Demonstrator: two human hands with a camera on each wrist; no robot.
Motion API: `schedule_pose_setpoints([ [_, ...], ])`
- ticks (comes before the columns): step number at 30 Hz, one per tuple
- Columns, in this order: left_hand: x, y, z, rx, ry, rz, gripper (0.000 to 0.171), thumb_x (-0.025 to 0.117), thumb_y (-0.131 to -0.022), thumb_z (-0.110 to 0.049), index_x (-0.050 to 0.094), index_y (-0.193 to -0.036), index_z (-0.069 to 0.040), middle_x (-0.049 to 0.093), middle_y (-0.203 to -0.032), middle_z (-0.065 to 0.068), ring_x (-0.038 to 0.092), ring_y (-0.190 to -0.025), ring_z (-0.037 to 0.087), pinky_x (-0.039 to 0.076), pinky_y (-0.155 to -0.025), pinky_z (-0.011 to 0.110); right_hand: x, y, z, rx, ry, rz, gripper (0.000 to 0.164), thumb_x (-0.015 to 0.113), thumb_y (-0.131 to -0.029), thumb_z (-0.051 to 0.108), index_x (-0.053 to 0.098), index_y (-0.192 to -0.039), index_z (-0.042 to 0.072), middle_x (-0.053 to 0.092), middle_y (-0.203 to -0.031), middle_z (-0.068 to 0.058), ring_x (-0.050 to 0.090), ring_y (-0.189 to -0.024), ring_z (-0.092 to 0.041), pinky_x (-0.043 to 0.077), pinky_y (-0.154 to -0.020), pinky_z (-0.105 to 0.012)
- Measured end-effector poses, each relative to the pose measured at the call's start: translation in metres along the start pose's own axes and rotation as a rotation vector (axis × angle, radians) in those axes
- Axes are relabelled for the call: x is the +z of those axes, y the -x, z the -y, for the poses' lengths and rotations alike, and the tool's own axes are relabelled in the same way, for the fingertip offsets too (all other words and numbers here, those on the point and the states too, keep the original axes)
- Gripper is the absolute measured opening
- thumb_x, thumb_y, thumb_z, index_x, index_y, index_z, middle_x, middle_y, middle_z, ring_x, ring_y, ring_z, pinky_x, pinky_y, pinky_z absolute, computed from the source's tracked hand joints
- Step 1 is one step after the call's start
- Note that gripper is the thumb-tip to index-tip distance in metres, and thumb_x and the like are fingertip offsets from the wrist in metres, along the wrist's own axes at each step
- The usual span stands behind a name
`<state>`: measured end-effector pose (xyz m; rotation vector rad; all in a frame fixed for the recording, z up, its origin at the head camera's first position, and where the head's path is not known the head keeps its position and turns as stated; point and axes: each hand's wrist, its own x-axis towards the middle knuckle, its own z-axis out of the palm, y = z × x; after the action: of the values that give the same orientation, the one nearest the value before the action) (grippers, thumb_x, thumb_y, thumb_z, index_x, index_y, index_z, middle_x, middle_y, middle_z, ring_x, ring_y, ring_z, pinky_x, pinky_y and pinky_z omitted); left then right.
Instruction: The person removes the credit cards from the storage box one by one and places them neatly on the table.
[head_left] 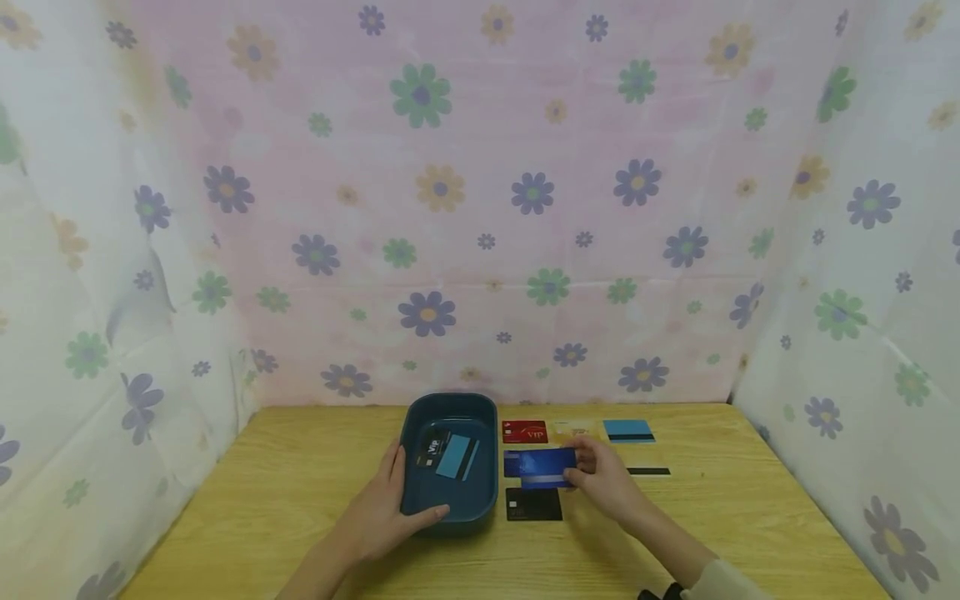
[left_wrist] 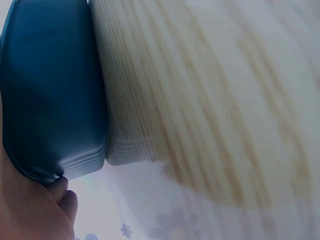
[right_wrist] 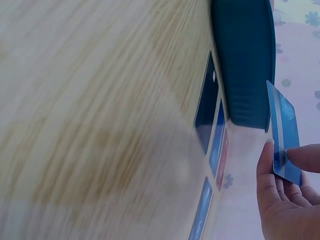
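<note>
My right hand [head_left: 603,482] pinches a blue bank card [head_left: 546,469] between thumb and fingers. The card [right_wrist: 285,132] is raised over the table and overlaps another blue card [head_left: 512,463] in the head view. My left hand [head_left: 378,508] grips the dark blue plastic tray [head_left: 487,502] at its left side, thumb over the near rim and fingers along the outer wall. Inside the tray lie a light blue card [head_left: 454,457] with a dark stripe and, partly under it, a black VIP card [head_left: 432,444]. The left wrist view shows the tray's outer wall [left_wrist: 55,90] and curled fingers [left_wrist: 59,189].
Right of the tray, on the wooden table [head_left: 720,517], lie a red VIP card [head_left: 525,432], a pale gold card [head_left: 577,427], a light blue striped card [head_left: 628,430] and a black card [head_left: 534,505]. My right hand partly hides a dark-striped card [head_left: 649,472]. Flowered cloth [head_left: 480,250] encloses the table.
</note>
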<state>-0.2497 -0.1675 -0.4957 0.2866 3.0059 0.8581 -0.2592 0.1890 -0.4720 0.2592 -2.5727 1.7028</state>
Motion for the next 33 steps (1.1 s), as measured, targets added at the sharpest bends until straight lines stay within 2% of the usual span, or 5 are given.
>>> schedule_pose_setpoints([
  [3, -0.001, 0.001, -0.001, 0.003, -0.003, -0.001, 0.133, 0.066, -0.078, -0.081, 0.006, -0.162, 0.003, 0.003, -0.170, 0.022, 0.036, -0.146, 0.048, 0.041, -0.110, 0.061, -0.006, 0.003, -0.004, 0.010, 0.016, -0.008, 0.032, 0.070, -0.089, -0.008, 0.065, -0.120, -0.003, 0.068, -0.113, -0.015, 0.067, -0.099, -0.028, 0.057, -0.084, -0.044],
  [8, -0.001, 0.001, -0.001, 0.001, -0.002, -0.004, 0.133, 0.066, -0.078, -0.081, 0.007, -0.163, 0.003, 0.004, -0.170, 0.022, 0.039, -0.144, 0.048, 0.043, -0.109, 0.061, -0.014, 0.005, -0.012, 0.041, 0.047, -0.021, 0.034, 0.072, -0.087, -0.009, 0.065, -0.119, -0.003, 0.069, -0.112, -0.014, 0.067, -0.101, -0.028, 0.057, -0.086, -0.045],
  [19, -0.002, 0.001, -0.001, -0.010, 0.012, 0.008, 0.132, 0.066, -0.078, -0.081, 0.006, -0.163, 0.001, 0.003, -0.171, 0.020, 0.035, -0.146, 0.047, 0.041, -0.110, 0.061, -0.037, 0.013, -0.031, 0.108, 0.086, -0.004, 0.037, 0.070, -0.089, -0.007, 0.063, -0.125, -0.007, 0.064, -0.128, -0.024, 0.063, -0.116, -0.042, 0.054, -0.096, -0.051],
  [25, -0.001, 0.000, -0.001, -0.008, -0.001, 0.003, 0.134, 0.066, -0.078, -0.082, 0.006, -0.163, 0.002, 0.003, -0.171, 0.021, 0.037, -0.145, 0.048, 0.043, -0.109, 0.061, -0.044, 0.015, -0.037, 0.133, 0.087, -0.004, 0.037, 0.069, -0.089, -0.007, 0.062, -0.125, -0.008, 0.064, -0.122, -0.021, 0.063, -0.114, -0.037, 0.054, -0.096, -0.050],
  [33, 0.000, 0.000, 0.000, -0.005, -0.006, -0.003, 0.133, 0.066, -0.077, -0.082, 0.007, -0.163, 0.002, 0.004, -0.171, 0.020, 0.040, -0.143, 0.048, 0.044, -0.107, 0.061, -0.041, 0.017, -0.041, 0.162, 0.113, -0.031, 0.035, 0.070, -0.086, -0.009, 0.063, -0.120, -0.007, 0.065, -0.111, -0.016, 0.064, -0.105, -0.030, 0.056, -0.092, -0.048],
])
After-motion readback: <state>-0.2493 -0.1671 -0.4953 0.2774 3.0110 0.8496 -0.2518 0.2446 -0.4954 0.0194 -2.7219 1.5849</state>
